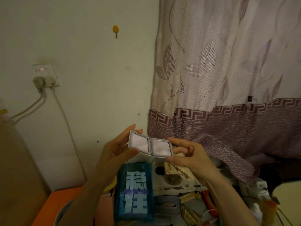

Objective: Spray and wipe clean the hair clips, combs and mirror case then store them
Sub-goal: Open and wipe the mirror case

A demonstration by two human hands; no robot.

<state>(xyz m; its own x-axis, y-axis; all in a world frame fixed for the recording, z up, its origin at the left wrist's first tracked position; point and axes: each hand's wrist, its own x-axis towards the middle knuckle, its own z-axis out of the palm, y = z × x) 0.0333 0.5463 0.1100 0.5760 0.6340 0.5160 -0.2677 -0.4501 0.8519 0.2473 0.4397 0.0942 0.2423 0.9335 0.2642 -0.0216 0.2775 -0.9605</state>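
Holding the mirror case (150, 146) open flat in mid-air above the teal pouch (134, 191), both hands pinch its outer edges. Risk, as judged: an edge-only pinch may let the hinge fold or the case drop. Left hand (116, 150) grips the left half; right hand (189, 156) grips the right half and a cloth (175, 169).

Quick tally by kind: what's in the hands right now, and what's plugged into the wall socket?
Mirror case, open, held by left hand and right hand: 1
Wiping cloth in right hand: 1
Plugs in the wall socket: 2
Total: 4
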